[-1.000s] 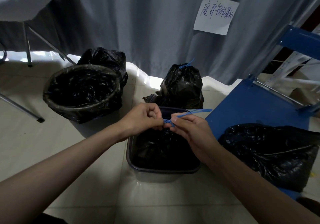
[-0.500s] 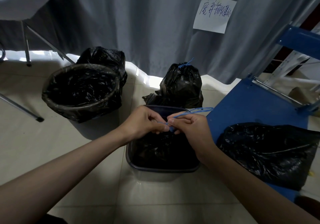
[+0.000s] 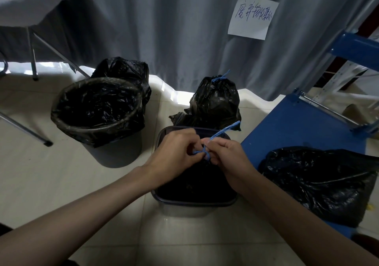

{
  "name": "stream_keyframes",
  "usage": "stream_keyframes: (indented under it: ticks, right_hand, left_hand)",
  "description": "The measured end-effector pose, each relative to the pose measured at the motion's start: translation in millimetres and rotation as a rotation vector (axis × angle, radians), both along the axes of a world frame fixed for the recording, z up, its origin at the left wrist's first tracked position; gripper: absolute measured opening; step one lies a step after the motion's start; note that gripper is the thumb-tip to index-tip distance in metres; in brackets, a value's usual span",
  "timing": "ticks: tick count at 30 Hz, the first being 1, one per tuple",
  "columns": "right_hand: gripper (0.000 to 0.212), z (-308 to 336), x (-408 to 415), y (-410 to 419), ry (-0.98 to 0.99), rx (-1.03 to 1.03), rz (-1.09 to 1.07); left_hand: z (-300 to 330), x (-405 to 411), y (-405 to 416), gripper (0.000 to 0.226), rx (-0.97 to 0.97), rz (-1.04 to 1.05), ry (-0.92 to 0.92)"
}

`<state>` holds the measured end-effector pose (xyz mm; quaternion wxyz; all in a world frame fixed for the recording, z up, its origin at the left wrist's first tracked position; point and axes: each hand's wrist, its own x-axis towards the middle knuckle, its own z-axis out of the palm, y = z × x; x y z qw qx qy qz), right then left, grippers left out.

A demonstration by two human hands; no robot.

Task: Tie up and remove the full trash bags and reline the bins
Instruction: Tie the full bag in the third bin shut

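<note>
A square grey bin [image 3: 194,204] stands on the floor right in front of me, with a full black trash bag [image 3: 192,183] inside it. Above the bag's gathered neck, my left hand [image 3: 174,152] and my right hand [image 3: 227,154] each pinch a blue tie string [image 3: 205,153]. One end of the string sticks up to the right. A round bin [image 3: 98,109] lined with a black bag stands at the left. Behind the square bin sits a tied black bag [image 3: 215,103] with a blue tie on top.
Another black bag [image 3: 125,68] sits behind the round bin. A flat black bag [image 3: 320,181] lies on a blue platform [image 3: 295,130] at the right. A grey curtain [image 3: 184,29] with a paper note [image 3: 253,16] hangs behind. Metal table legs [image 3: 30,54] stand at the far left.
Both hands have stayed over the square bin working the blue string. The string now forms a small crossed loop between the fingers, and its free end points up to the right.
</note>
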<state>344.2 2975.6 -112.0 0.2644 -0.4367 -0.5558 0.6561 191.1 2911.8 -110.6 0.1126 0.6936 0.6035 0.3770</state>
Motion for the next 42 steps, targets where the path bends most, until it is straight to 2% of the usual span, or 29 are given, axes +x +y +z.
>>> stream_keyframes:
  ticks: [5, 10, 17, 23, 25, 27, 28, 30, 34, 37, 42]
  right_hand:
    - [0.022, -0.9, 0.9, 1.6, 0.014, -0.03, 0.027]
    - [0.02, 0.9, 0.4, 0.8, 0.014, -0.041, 0.048]
    - [0.02, -1.3, 1.8, 1.3, 0.012, -0.075, 0.008]
    - [0.022, 1.4, -0.7, 2.3, -0.02, -0.064, 0.015]
    - [0.034, 5.9, -1.3, 3.1, -0.012, -0.059, 0.033]
    - [0.055, 9.7, -0.6, 2.6, -0.005, -0.014, 0.088]
    - [0.059, 11.7, 0.2, 1.0, -0.022, 0.021, 0.119]
    - [0.052, 14.9, 1.8, -2.5, -0.046, 0.089, 0.158]
    - [0.027, 19.0, 4.2, -4.1, -0.068, 0.231, 0.243]
    - [0.026, 17.5, 5.0, -1.6, -0.122, 0.348, 0.262]
    - [0.027, 5.5, 2.6, -4.6, -0.208, 0.584, 0.139]
  left_hand:
    - [-2.2, 5.1, -4.0, 0.023, 0.17, -0.066, 0.071]
    - [-5.1, 4.9, -5.6, 0.021, 0.182, -0.099, 0.073]
    - [-4.8, 6.2, -3.5, 0.015, 0.012, 0.016, -0.141]
    - [-2.2, 6.3, -3.2, 0.015, -0.229, 0.089, -0.448]
    - [-1.0, 2.2, -0.5, 0.016, -0.308, 0.097, -0.607]
    - [1.6, -3.5, 0.4, 0.017, -0.363, 0.09, -0.751]
    - [3.2, -5.6, -0.1, 0.015, -0.394, 0.075, -0.808]
    - [6.2, -8.0, -1.8, 0.013, -0.463, 0.036, -0.902]
    - [7.6, -11.1, -2.6, 0.011, -0.583, -0.012, -0.956]
    - [6.1, -13.6, -1.7, 0.011, -0.657, -0.011, -1.018]
    - [6.1, -12.3, -0.8, 0.011, -0.715, 0.012, -1.113]
